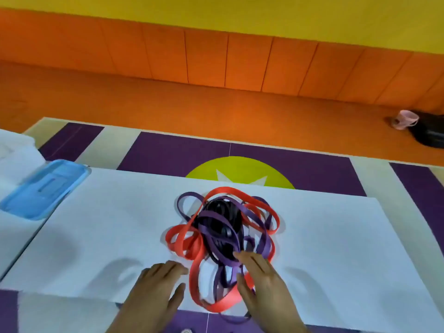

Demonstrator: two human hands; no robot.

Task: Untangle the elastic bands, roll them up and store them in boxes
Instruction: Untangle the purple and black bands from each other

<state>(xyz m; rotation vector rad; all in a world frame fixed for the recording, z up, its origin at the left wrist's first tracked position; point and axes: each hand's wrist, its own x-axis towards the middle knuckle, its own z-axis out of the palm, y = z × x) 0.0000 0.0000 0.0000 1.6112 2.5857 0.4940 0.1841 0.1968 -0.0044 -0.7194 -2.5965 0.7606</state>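
No words or labels can be read on anything here; the blue lid [44, 189] has a raised shape in its middle, but it is too blurry to tell what it is.

There is one big tangle [222, 233] of stretchy bands, lying in the middle of one white sheet [336, 236]; three colours are mixed in the tangle: red [182, 241], purple [216, 217] and black [221, 207]; how many bands there are of each colour cannot be told, because they loop over and under each other; the black loops sit in the middle of the tangle, and the red and purple loops spread out around them.

There are two hands; the left hand [159, 287] is just left of the tangle's near side, flat and spread, fingers apart, holding nothing; its fingertips are close to a red loop, and I cannot tell if they touch it; the right hand [260, 278] lies on the tangle's near right part, fingers stretched out over purple and red loops, not closed on any band.

There is one blue lid, far to the left of the tangle, at the sheet's left edge; beyond the tangle a purple mat [168, 155] shows one green circle [240, 173] with a pale star; far off to the right of the tangle, on the orange floor [216, 109], are one pink thing [404, 119] and one black thing [430, 133], touching.
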